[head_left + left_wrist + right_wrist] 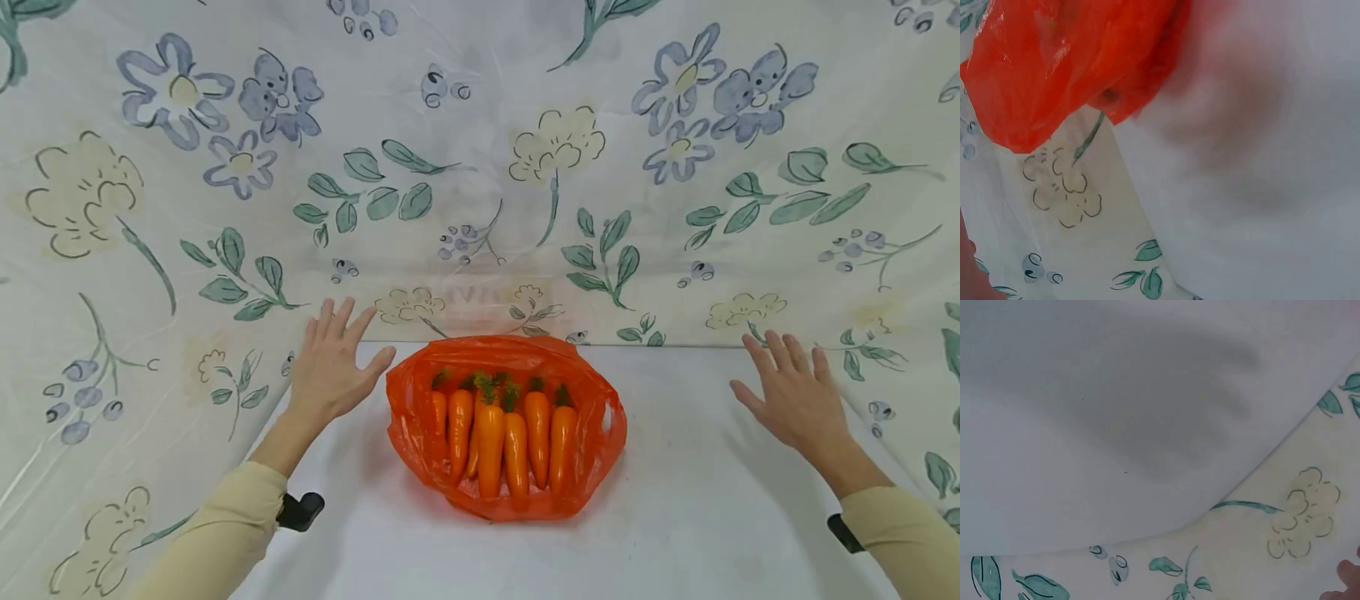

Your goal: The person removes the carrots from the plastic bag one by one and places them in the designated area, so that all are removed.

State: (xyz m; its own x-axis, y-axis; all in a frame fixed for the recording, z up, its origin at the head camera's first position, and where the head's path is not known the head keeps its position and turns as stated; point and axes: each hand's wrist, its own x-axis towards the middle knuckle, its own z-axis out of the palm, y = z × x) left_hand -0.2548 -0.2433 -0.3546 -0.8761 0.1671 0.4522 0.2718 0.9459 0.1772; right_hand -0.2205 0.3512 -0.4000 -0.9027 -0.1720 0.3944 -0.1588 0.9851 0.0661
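A red plastic bag lies spread open in the middle of the white table. Several orange carrots with short green tops rest side by side in its mouth. My left hand hovers left of the bag, fingers spread and holding nothing. On the right, well apart from the bag, my right hand hangs over the table's edge area with its fingers extended. The left wrist view shows part of the red bag close by. Only fingertips of the right hand appear in the right wrist view.
The white table has its back edge just behind the bag. Floral-printed sheeting rises behind the table and along both sides. A dark wrist device sits by the left sleeve, another dark one by the right sleeve.
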